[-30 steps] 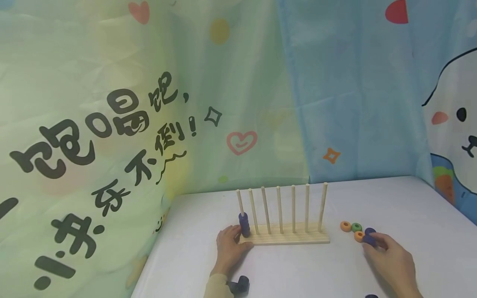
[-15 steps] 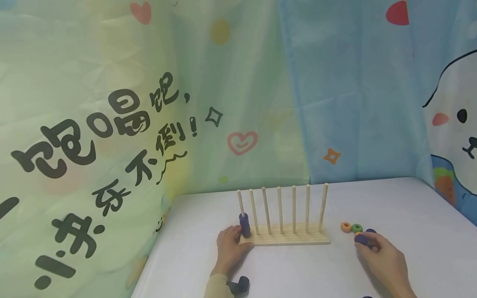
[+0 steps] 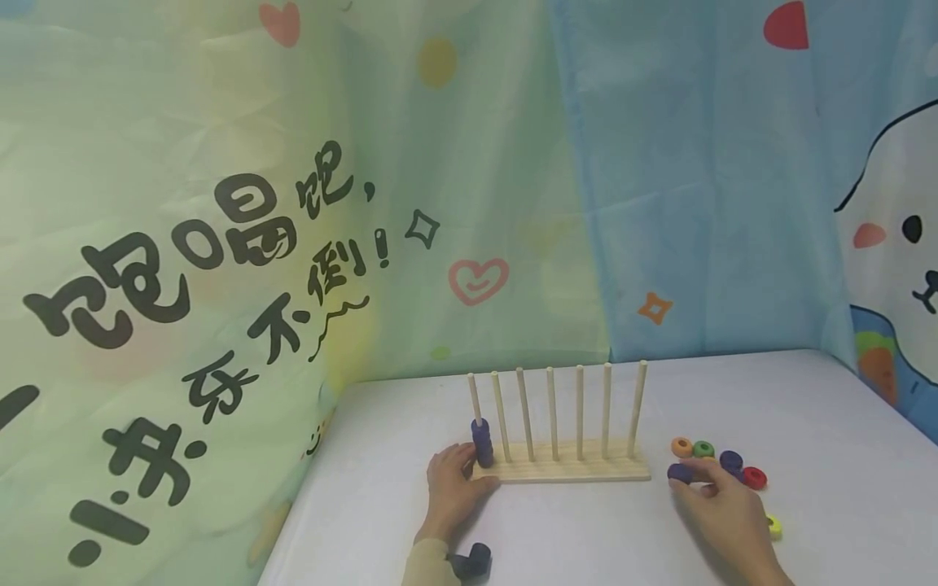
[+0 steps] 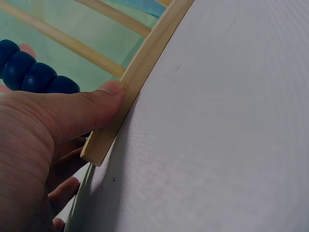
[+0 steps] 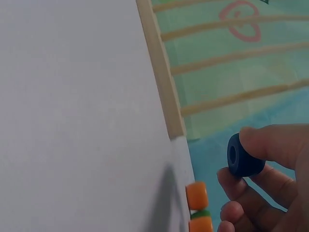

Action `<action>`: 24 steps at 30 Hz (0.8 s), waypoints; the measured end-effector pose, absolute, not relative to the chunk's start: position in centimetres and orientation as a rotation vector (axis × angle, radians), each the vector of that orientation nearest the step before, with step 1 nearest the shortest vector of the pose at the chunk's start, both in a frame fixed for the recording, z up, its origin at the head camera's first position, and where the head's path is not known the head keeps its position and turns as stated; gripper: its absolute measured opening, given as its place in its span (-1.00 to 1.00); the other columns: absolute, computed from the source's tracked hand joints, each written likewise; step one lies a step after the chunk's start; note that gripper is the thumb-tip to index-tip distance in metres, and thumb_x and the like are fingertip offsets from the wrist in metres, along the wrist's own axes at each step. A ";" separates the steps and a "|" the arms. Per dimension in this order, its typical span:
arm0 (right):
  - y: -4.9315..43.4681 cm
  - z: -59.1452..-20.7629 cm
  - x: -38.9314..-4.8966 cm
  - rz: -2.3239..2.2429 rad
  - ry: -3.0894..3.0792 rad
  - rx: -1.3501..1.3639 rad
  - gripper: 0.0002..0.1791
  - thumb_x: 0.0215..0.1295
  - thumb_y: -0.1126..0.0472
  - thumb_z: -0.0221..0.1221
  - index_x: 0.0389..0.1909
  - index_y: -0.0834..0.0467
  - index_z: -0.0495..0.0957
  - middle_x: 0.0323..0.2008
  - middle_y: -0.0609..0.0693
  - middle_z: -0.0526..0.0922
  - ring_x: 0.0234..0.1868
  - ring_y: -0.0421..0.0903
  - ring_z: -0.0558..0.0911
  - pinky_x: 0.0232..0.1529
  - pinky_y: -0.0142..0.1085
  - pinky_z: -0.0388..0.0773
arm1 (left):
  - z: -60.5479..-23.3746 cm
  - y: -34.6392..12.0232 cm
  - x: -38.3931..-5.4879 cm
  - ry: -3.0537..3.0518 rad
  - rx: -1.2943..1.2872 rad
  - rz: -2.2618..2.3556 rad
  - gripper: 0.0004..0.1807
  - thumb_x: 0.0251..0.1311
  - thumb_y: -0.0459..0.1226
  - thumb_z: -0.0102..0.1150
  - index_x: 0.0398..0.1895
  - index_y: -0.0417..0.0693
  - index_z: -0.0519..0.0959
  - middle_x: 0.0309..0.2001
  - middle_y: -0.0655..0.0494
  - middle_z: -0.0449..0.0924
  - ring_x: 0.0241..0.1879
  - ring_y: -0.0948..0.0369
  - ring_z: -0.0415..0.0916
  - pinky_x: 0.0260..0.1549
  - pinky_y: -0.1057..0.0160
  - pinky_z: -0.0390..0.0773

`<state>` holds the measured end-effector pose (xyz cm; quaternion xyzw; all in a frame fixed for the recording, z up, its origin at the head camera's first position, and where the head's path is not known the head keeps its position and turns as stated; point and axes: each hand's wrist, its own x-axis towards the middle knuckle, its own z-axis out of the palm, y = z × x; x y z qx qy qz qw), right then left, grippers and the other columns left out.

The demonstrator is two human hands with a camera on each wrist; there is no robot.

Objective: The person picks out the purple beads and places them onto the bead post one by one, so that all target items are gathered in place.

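A wooden peg rack [image 3: 557, 470] stands on the table, with a row of upright pegs. Several dark blue beads [image 3: 481, 443] are stacked on its leftmost peg. My left hand [image 3: 454, 484] grips the rack's left end, and in the left wrist view the thumb [image 4: 104, 104] lies on the front edge of the base. Between thumb and fingers my right hand [image 3: 721, 509] pinches a blue bead [image 3: 679, 474], held to the right of the rack. The hole of that blue bead [image 5: 239, 154] shows in the right wrist view.
Orange [image 3: 681, 446], green [image 3: 703, 448], blue [image 3: 730, 461] and red beads [image 3: 755, 478] lie right of the rack. A yellow bead [image 3: 774, 527] is partly behind the right hand. A dark object [image 3: 476, 560] sits by the left wrist. A printed curtain [image 3: 469, 179] hangs behind.
My right hand has moved left with the blue bead, away from the loose beads, uncovering the red and yellow ones. The left hand and the rack have stayed put.
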<state>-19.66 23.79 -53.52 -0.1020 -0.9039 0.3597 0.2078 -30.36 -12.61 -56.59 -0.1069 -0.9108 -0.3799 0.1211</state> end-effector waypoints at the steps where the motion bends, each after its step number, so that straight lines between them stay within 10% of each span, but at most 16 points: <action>1: 23.5 -53.5 -19.7 1.002 -2.523 -0.267 -0.56 0.14 0.08 0.38 0.00 0.20 0.60 -0.22 0.17 0.74 -0.43 -0.22 0.59 -0.48 -0.46 0.40 | -56.6 -12.6 -30.4 -2.664 -0.309 -1.113 -0.28 -0.16 -0.04 0.51 0.09 -0.22 0.58 0.10 -0.12 0.61 0.26 -0.12 0.35 0.40 -0.22 0.00; 24: 19.7 -54.1 -20.3 1.220 -2.646 -0.279 -0.55 0.17 0.13 0.34 0.08 0.16 0.57 -0.09 0.13 0.70 -0.28 -0.13 0.60 -0.33 -0.38 0.48 | -56.7 -12.6 -30.6 -2.658 -0.315 -1.082 -0.29 -0.18 -0.02 0.52 0.07 -0.22 0.59 0.07 -0.10 0.63 0.24 -0.11 0.38 0.38 -0.21 0.05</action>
